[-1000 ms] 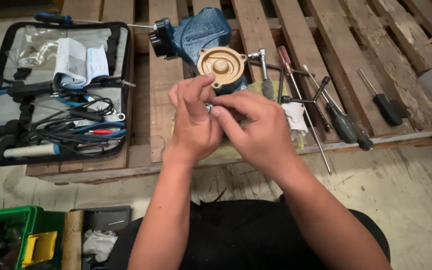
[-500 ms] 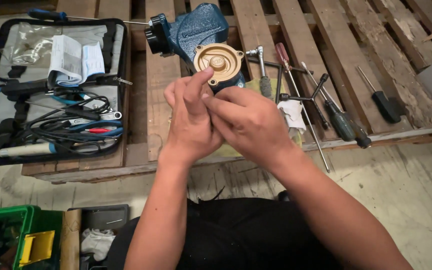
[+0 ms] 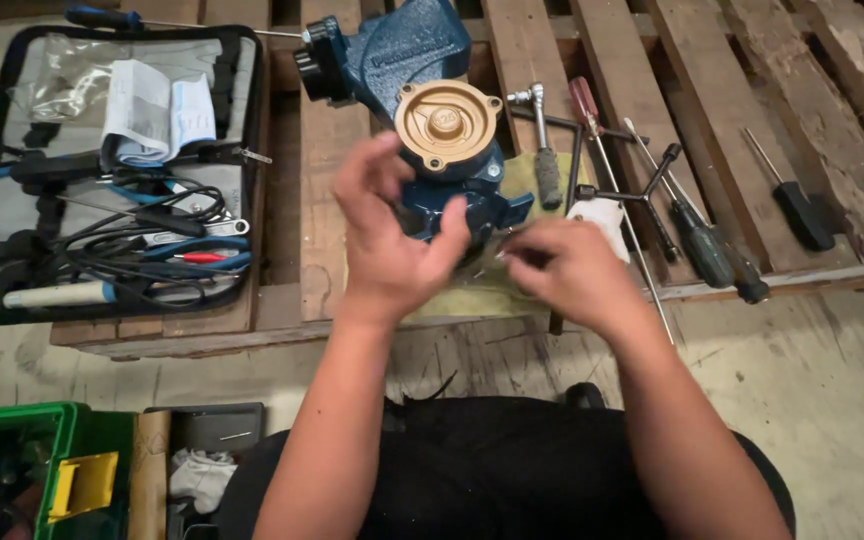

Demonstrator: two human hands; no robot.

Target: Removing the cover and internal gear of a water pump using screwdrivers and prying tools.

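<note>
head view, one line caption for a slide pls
Left hand and right hand apart before a blue pump on a wooden pallet.

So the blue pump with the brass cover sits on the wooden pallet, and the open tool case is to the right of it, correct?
Not quite. The head view shows the open tool case lying to the left of the blue pump, not the right. The pump with its brass cover does sit on the wooden pallet.

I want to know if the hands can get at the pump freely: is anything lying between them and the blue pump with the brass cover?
Nothing visible does. The left hand hovers just before the blue pump, the right hand beside it.
</note>
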